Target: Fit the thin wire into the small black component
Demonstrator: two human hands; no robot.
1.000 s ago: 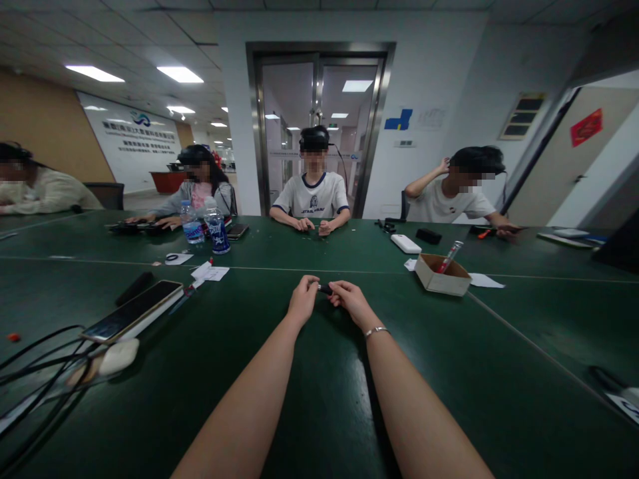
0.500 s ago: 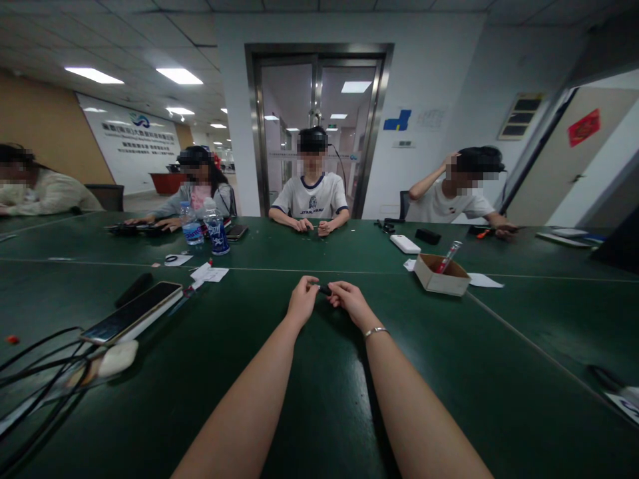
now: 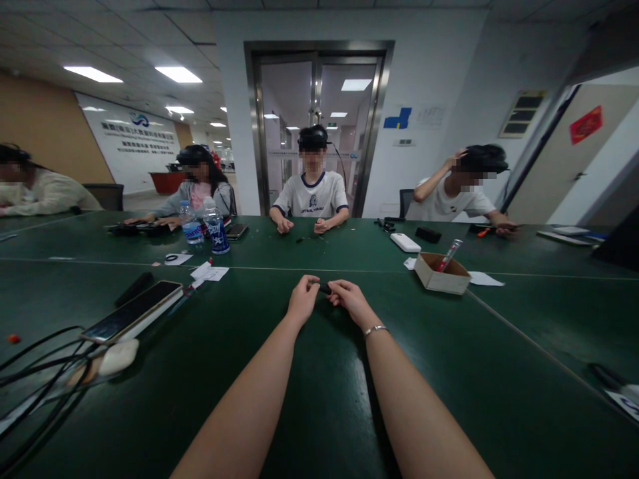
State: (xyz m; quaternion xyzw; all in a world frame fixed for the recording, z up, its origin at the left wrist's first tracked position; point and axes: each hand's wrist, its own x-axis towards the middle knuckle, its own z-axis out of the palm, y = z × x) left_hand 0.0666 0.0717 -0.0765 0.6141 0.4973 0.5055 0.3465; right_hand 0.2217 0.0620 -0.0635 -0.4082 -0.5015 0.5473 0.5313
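Observation:
Above the green table (image 3: 324, 399), a small black stick-like object (image 3: 325, 289) sits between my two hands; its exact kind is too small to make out. My left hand (image 3: 303, 296) pinches its left end between thumb and fingertips. The fingers of my right hand (image 3: 349, 298) are closed round the right end, hiding part of it. A silver bracelet (image 3: 376, 330) circles my right wrist.
To the left lie a phone (image 3: 132, 311), black cables (image 3: 42, 372) and a white rounded item (image 3: 118, 357). Two bottles (image 3: 215, 227) stand farther back. An open cardboard box (image 3: 442, 284) is at right. Several people wearing headsets sit around, one person (image 3: 312, 193) directly opposite.
My hands stay nearly still, with the black object between them. The person opposite has moved their hands apart, and a small dark thing now shows on the table before them.

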